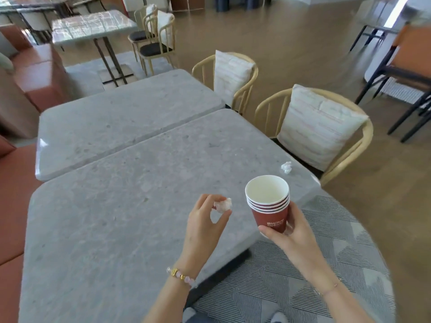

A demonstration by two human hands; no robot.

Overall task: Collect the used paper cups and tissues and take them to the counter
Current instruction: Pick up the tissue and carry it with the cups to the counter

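My right hand grips a stack of several nested red paper cups, upright, with a white inside that looks empty. It hovers over the near right corner of the grey stone table. My left hand pinches a small crumpled white tissue between thumb and fingertips, just left of the cups and above the table. A second crumpled tissue lies on the table near its right edge, beyond the cups.
A second grey table butts against the far side. Two wicker chairs with striped cushions stand along the right side. A red bench runs along the left. A patterned grey rug lies under me.
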